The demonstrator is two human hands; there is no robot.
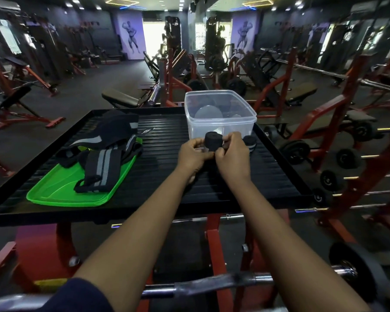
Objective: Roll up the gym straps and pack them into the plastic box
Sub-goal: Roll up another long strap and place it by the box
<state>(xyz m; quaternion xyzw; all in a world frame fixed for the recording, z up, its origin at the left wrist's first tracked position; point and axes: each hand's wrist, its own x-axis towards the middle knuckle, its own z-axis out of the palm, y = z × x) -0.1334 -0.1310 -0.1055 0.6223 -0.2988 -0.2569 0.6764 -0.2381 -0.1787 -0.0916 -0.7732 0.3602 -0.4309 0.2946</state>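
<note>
So here's where you're at: both of your hands are out in front of you over the black ribbed platform [158,167], and they're clamped on the same thing — a black rolled strap [212,140]; your left hand [193,155] has its fingers curled round the left end of the roll; your right hand [232,157] pinches the right end, thumb and fingertips tucked in against it; neither hand is loose. The roll is held between the two hands, just in front of the near wall of the clear plastic box [239,128], outside it; the box stands open-topped at the far edge of the platform, and something pale and round shows through it, though you can't really tell what. Just beside your right hand, on the platform by the box's near right corner, lies a second roll [249,142] — black with grey stripes. Off to your left, well apart from the hands, a heap of unrolled straps [104,152], black with grey bands, lies partly on a bright green tray [59,192] and partly on the platform behind it; closer to you, below the platform, a barbell [212,287] runs across.
</note>
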